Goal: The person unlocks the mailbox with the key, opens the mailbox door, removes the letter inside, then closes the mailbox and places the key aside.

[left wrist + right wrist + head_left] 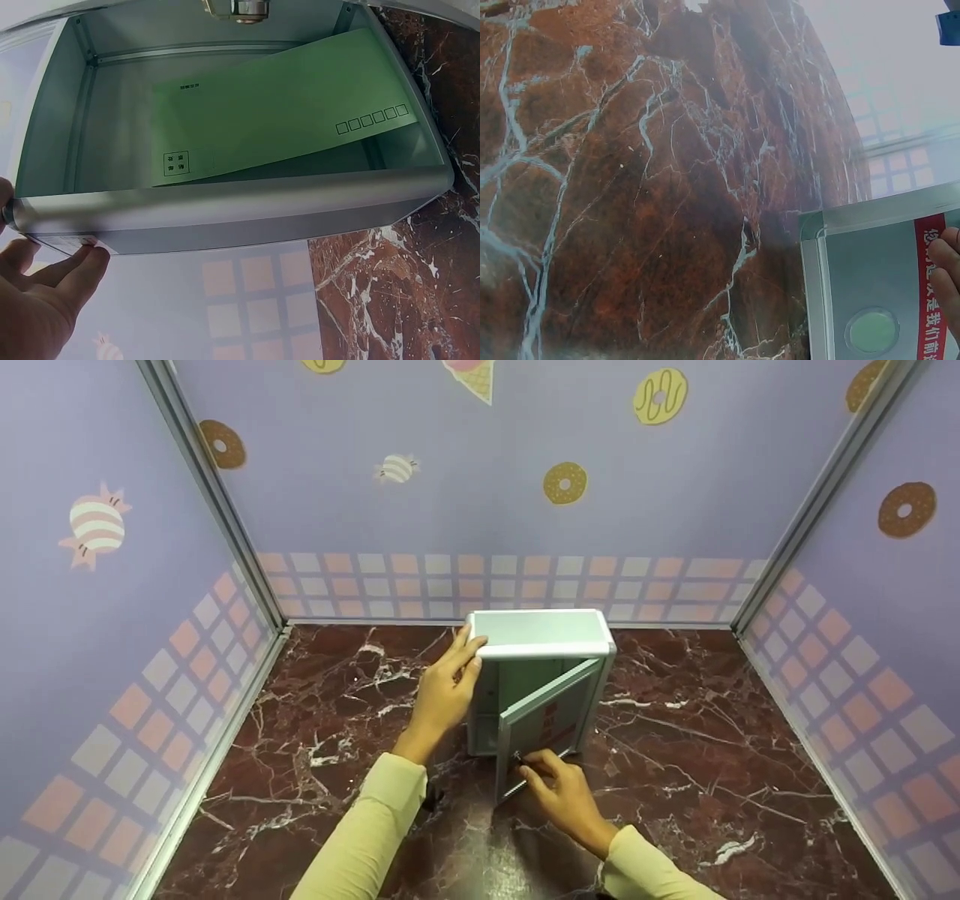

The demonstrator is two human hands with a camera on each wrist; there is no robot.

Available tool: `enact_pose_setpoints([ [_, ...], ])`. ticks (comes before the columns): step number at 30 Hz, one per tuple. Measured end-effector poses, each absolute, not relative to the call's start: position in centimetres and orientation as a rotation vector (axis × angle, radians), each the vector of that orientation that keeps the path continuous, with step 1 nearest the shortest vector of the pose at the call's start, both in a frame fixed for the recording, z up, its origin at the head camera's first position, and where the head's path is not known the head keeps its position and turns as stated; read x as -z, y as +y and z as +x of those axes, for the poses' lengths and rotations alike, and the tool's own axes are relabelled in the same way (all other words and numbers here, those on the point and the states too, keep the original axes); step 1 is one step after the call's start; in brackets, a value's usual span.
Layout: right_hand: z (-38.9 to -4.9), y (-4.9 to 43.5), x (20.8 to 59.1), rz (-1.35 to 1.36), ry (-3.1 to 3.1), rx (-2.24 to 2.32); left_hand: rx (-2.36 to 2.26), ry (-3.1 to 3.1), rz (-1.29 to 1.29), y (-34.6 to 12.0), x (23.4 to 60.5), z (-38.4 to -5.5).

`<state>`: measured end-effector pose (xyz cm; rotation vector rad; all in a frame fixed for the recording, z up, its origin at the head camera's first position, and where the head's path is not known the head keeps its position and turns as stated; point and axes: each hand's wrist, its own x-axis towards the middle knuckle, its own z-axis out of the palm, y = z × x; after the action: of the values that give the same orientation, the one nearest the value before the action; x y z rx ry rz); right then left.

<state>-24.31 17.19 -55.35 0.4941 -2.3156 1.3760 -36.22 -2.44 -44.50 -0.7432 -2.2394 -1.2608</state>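
A silver-grey metal letter box [538,628] stands upright on the marbled tabletop, its framed door [551,720] swung partly out. My left hand [446,690] grips the box's upper left corner, fingertips over the top edge. With thumb and fingers, my right hand [559,791] pinches a small key at the lock on the door's free edge; the fingers hide most of the key. Inside the box, a green envelope [277,112] with printed squares leans at a slant. The lock's metal cylinder [250,9] juts from the door's inner side. The door's front bears a red strip [931,292] with white characters.
Dark red marbled tabletop [322,720] surrounds the box. Lilac panels [480,510] printed with sweets and checks enclose it at the back and both sides, joined by metal corner posts [214,495]. The box stands near the back panel.
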Motion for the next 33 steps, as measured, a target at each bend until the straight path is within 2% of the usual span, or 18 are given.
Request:
enact_pose_setpoints([
  [23,-23.8,19.5,55.3,0.576,-2.251,-1.323,1.287,-2.221,-0.739,-2.2,44.1,-36.5],
  [33,-21.8,18.9,53.6,0.58,-2.195,-1.44,1.271,-2.236,-0.727,-2.3,44.4,-36.0],
])
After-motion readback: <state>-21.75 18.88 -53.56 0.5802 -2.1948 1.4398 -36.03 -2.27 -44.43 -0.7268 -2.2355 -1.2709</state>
